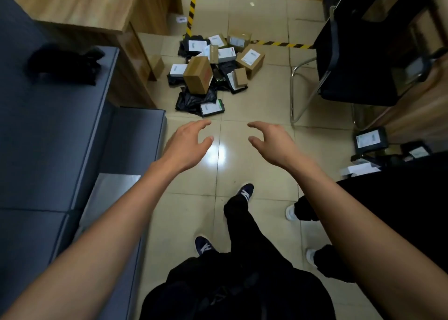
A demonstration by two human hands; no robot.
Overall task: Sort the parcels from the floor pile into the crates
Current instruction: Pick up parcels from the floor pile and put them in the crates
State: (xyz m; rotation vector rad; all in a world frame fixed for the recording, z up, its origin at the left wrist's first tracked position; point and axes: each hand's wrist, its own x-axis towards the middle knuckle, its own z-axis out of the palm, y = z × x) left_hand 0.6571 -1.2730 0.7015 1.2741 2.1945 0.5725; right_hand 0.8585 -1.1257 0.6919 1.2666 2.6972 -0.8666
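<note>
A person's left hand (186,145) and right hand (271,142) reach forward above the tiled floor (242,169), palms facing each other, fingers loosely curved and spread, holding nothing. Neither hand touches any object.

Beyond the fingertips lies the parcel pile (211,74), the landmark of the scene: brown cardboard boxes, white cartons and black plastic mailers heaped together on the floor. A tall cardboard box (197,76) stands near the pile's middle. At the pile's near edge, closest to the hands, a black mailer with a white label (212,108) lies flat. A second large cardboard box with a label (251,60) sits on the pile's right side.

Behind the pile, yellow-and-black hazard tape (191,11) runs along the floor. Left of the pile stand a wooden counter (97,11) and grey cushioned seating (48,125), with a dark bundle (65,63) resting on top. Right of the pile is a black chair on a metal frame (349,60). Further right of the pile and nearer the camera, more labelled parcels (369,139) lie in a dark spot; whether they sit in a crate cannot be told.

Nearer than the pile, below the hands, the person's dark trousers and navy shoes (246,192) show, with another person's white shoes (291,211) to the right.
</note>
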